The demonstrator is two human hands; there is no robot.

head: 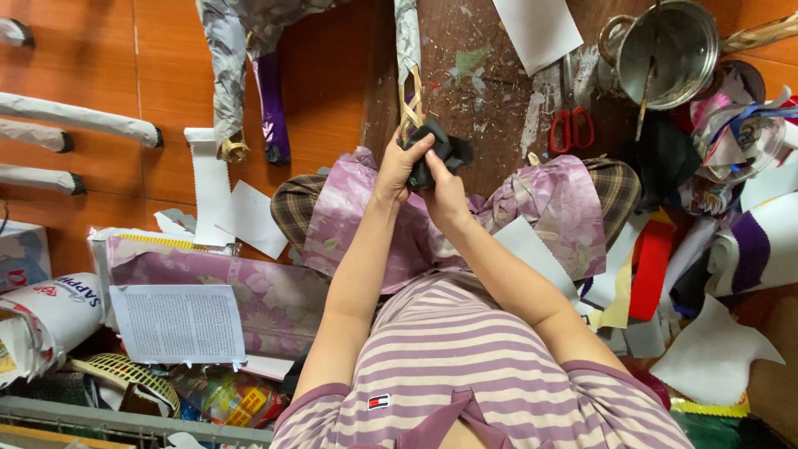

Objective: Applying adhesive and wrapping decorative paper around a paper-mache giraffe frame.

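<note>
Both hands meet at the middle of the view. The left hand [401, 166] pinches a crumpled black piece [440, 154], fingers closed tight around it; the right hand [446, 189] grips the same piece from below, fingers curled shut on it. The black piece sits at the lower end of a paper-wrapped stick [407, 50] that runs up to twelve o'clock, with gold strips [411, 104] crossed just above the hands. It looks only partly fixed on: bunched, loose at its right edge.

At nine o'clock, finished-looking wrapped sticks [79, 116] lie in a row on the floor [166, 50], each black-tipped, so some work seems done.

At one o'clock a steel pot [665, 50] stands on the dark board [490, 125], a thin stick leaning inside; what else it holds I can't tell. Red scissors [572, 125] lie just left of it. At three o'clock, a heap of coloured paper scraps [715, 233].
</note>
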